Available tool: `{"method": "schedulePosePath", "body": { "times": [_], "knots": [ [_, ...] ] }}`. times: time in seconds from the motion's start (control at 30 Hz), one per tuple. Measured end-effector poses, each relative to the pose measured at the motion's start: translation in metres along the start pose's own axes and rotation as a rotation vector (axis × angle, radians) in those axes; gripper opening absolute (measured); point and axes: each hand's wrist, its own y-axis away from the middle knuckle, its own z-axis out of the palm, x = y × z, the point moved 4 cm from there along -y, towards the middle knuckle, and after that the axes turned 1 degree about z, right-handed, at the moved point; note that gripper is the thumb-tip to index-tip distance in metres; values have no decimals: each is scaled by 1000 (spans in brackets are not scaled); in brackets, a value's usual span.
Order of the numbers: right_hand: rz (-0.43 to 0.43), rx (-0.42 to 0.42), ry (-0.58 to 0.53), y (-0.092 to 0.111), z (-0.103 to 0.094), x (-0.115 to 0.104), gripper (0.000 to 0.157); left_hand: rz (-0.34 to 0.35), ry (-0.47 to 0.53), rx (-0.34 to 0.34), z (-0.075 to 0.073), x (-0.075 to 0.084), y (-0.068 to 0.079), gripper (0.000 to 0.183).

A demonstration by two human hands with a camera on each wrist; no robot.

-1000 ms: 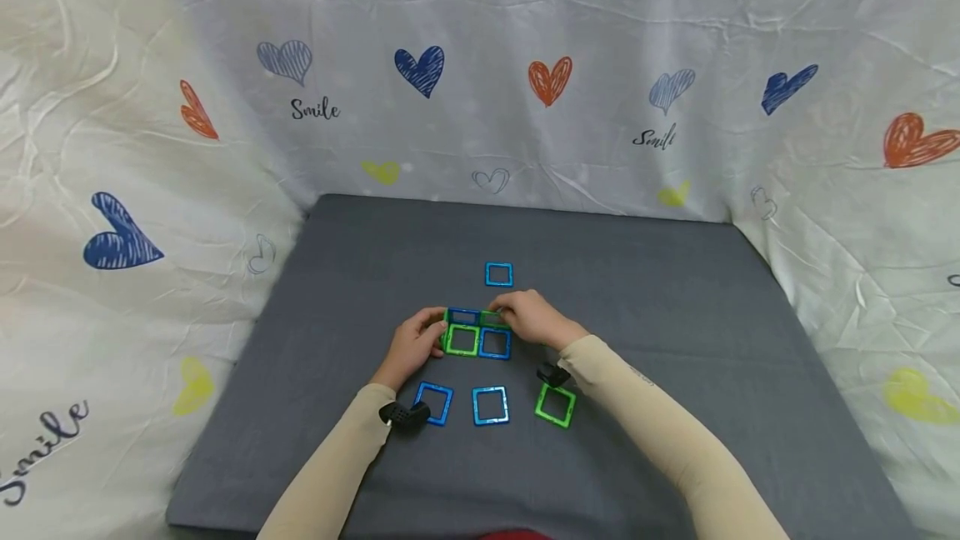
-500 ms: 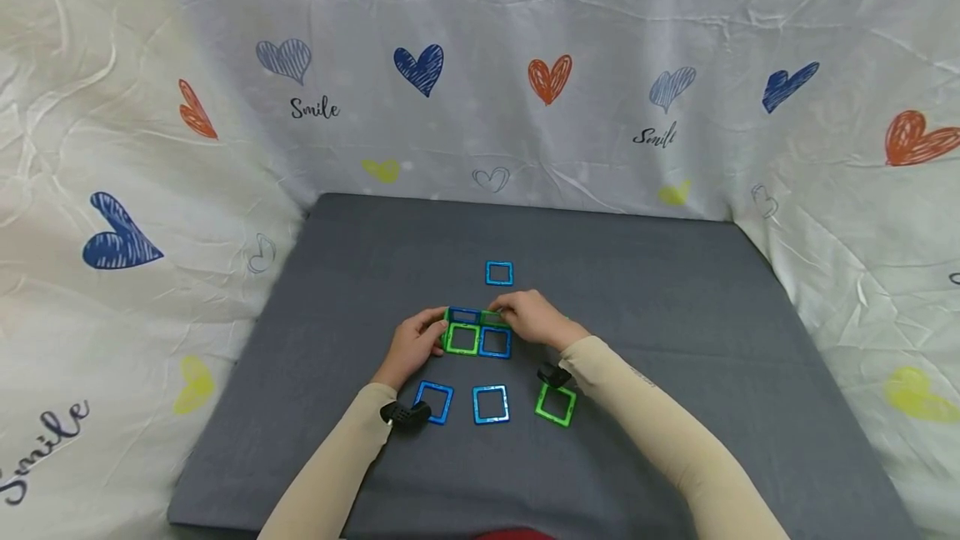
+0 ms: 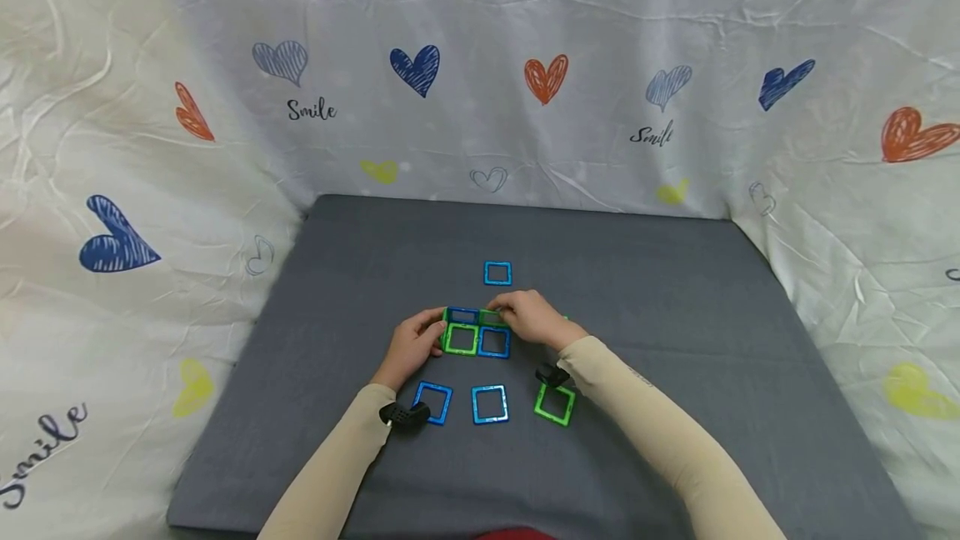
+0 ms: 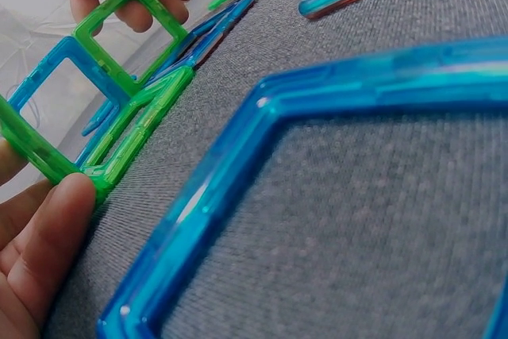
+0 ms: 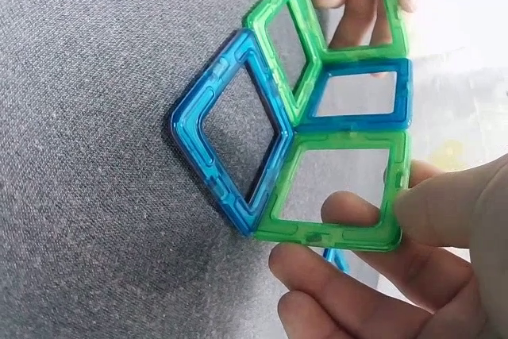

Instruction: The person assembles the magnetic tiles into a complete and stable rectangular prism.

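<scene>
Two hands on five joined magnetic squares. The fingers of the right hand (image 3: 534, 320) are clamped, thumb against the other fingers, on one upright green square (image 5: 279, 184) at the right end of the back row. The fingers of the left hand (image 3: 411, 342) likewise pinch a second upright green square (image 5: 365, 54), which forms the left side. Between these two stands one upright blue square (image 5: 357, 123). At the foot of the uprights, two squares lie flat, edge to edge: one green square (image 5: 274, 69) on the left, one blue square (image 5: 208, 166) on the right. The group thus counts three green and two blue, near the middle of the gray table (image 3: 637, 290).

At least four loose squares lie around it. Three form a row on the near side: a blue square (image 3: 447, 405), a middle blue square (image 3: 491, 420) and a green square (image 3: 551, 418). One blue square (image 3: 498, 282) lies beyond the group. Each wrist bears one black camera, left (image 3: 405, 415) and right (image 3: 552, 374), below two cream sleeves. Behind hangs a white sheet (image 3: 480, 23), printed three times with "Smile" and with four yellow hearts.
</scene>
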Motion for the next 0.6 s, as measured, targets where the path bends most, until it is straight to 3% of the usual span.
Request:
{"method": "schedulePosePath", "body": {
  "times": [0.4, 0.6],
  "knots": [
    [0, -9, -18, 1, -1, 1, 33, -10, -12, 3, 1, 0, 0, 37],
    [27, -38, -54, 7, -16, 11, 37, -8, 1, 11, 0, 1, 0, 37]
  ]
}}
